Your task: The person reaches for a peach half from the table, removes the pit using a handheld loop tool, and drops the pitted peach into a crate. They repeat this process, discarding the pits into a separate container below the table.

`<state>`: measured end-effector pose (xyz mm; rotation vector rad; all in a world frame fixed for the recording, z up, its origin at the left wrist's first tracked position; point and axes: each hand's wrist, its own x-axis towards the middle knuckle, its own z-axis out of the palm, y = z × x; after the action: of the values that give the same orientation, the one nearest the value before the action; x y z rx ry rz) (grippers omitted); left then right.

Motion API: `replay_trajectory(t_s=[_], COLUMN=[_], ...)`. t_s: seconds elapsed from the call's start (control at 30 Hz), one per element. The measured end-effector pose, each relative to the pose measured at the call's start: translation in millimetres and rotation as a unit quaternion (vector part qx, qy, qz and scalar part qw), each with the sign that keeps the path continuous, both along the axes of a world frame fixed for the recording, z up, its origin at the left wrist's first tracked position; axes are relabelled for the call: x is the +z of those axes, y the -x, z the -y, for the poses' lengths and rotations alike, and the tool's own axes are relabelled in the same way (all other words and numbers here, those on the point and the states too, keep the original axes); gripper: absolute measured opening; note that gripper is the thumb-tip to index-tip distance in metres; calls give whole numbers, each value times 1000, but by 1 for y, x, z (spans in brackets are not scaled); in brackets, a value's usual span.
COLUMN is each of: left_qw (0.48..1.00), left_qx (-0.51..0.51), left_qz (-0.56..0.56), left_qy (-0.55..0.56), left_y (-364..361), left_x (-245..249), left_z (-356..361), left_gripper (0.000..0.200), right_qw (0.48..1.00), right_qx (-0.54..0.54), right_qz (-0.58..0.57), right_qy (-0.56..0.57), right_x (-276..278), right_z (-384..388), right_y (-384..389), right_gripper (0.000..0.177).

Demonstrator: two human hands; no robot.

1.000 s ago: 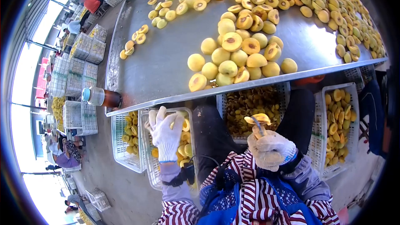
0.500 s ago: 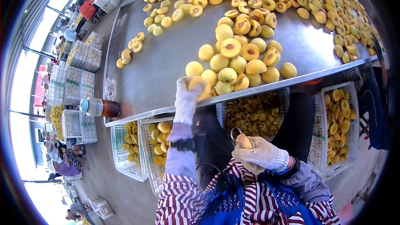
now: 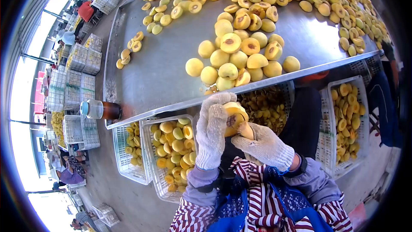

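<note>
A yellow fruit half (image 3: 235, 118), its brown centre showing, is held in my gloved left hand (image 3: 213, 129), just in front of the metal table's near edge. My right hand (image 3: 265, 145), also gloved, is closed against that fruit from the right. A bare thumb tip pokes through the right glove; whatever tool its fingers may hold is hidden. Beyond both hands, a heap of halved yellow fruit (image 3: 238, 60) lies on the metal table (image 3: 163, 68).
White crates of fruit stand below the table at left (image 3: 161, 184) and right (image 3: 328, 146). A dark crate of brownish pieces (image 3: 268, 107) sits beneath the edge. A jar (image 3: 101, 110) lies near the left corner. People and stacked crates are farther left.
My left hand has come back from the heap, bringing a fruit off the table to my right hand. My right hand has moved slightly and now meets the fruit. The view has shifted a little.
</note>
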<state>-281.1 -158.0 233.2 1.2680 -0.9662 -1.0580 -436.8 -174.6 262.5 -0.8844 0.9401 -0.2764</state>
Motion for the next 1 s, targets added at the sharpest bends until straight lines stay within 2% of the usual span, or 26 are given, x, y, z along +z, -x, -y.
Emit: replay_trajectory(t_s=[0.03, 0.13, 0.17, 0.27, 0.3, 0.4, 0.43, 0.53, 0.57, 0.67, 0.7, 0.73, 0.77, 0.83, 0.87, 0.93, 1.0], left_qw=[996, 996, 994, 996, 996, 956, 919, 912, 960, 915, 921, 879, 920, 948, 957, 952, 962], left_qx=[-13, 21, 31, -10, -10, 5, 3, -72, -103, -67, -62, -8, -54, -121, -143, -88, -66], left_qz=[-90, -87, -81, 53, 81, 243, 331, 371, 260, 370, 353, 421, 363, 292, 254, 289, 254], left_qy=[-18, 25, 59, 78, 41, 164, 212, 158, 9, 148, 155, 224, 140, -35, -16, 53, 68], left_y=[8, 26, 28, 19, 20, 24, 23, 23, 23, 26, 31, 34, 33, 21, 18, 18, 14], left_x=[10, 19, 19, 20, 30, 18, 25, 34, 47, 42, 41, 38, 34, 36, 39, 32, 29], left_z=[-4, -11, -12, -10, -9, -9, -5, -2, -6, -5, -6, 0, 0, 3, 2, 4, 5], left_gripper=[53, 49, 31, 27, 26, 27, 28, 30, 30, 30, 31, 30, 29, 26, 26, 23, 21], right_qw=[1000, 999, 999, 992, 990, 984, 979, 973, 972, 973, 973, 978, 982, 986, 989, 994, 999], right_qx=[-7, -11, -1, 32, 41, 62, 69, 63, 49, 70, 89, 75, 67, 74, 78, 71, 15], right_qz=[5, 31, 50, 112, 124, 147, 166, 181, 187, 179, 172, 146, 121, 104, 54, 23, 17], right_qy=[10, 19, 8, -49, -48, -82, -95, -127, -135, -130, -123, -129, -131, -108, -117, -77, -35], right_x=[0, -3, -5, -5, -8, -7, -13, -15, -15, -12, -12, -12, -14, -20, -15, -17, -20], right_z=[-1, -4, -5, -3, -4, 0, 0, 0, -2, 2, 4, 5, 4, 0, -1, 0, -7], right_y=[1, 6, 9, 19, 21, 27, 32, 36, 34, 38, 41, 42, 40, 36, 36, 35, 27], right_gripper=[26, 24, 24, 21, 21, 20, 20, 21, 20, 24, 27, 29, 32, 36, 34, 32, 31])
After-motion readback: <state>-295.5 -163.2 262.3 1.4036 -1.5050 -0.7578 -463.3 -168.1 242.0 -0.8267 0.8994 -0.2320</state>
